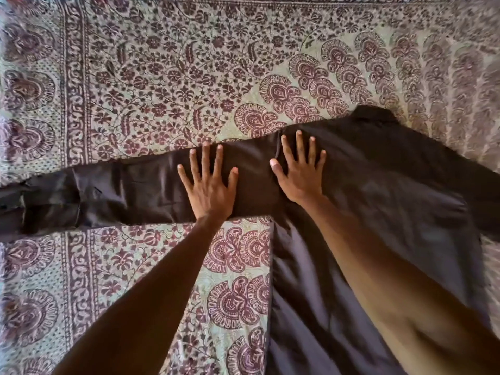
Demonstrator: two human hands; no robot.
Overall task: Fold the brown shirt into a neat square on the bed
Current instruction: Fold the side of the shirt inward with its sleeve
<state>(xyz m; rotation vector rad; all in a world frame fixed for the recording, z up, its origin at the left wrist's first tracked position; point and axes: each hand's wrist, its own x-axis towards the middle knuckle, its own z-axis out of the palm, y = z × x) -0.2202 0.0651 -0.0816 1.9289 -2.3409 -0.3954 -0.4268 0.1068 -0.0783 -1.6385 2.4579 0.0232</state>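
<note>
The brown shirt (378,169) lies spread on a printed bedspread (162,77), right of centre in the head view, collar (374,116) at the far end and body running down toward the person. One long sleeve (121,190) stretches straight out to the left across the bedspread; its cuff (40,201) reaches the left edge of the picture and is cut off there, in shadow and hard to read. The other sleeve runs off the right edge, so its end is out of sight, and the hem is cut off at the bottom.

The left hand (209,185) lies flat on the outstretched sleeve near the shoulder, fingers straight and fanned wide, pinching nothing. The right hand (300,174) lies flat just beside it on the shoulder of the shirt, fingers likewise straight and spread, palm down on the cloth. The right forearm (392,266) crosses the body of the shirt and hides much of its middle.

The bedspread's print shows flowers, vines and fan-shaped motifs inside a scrolled border; toward the right and the corners it blurs
</note>
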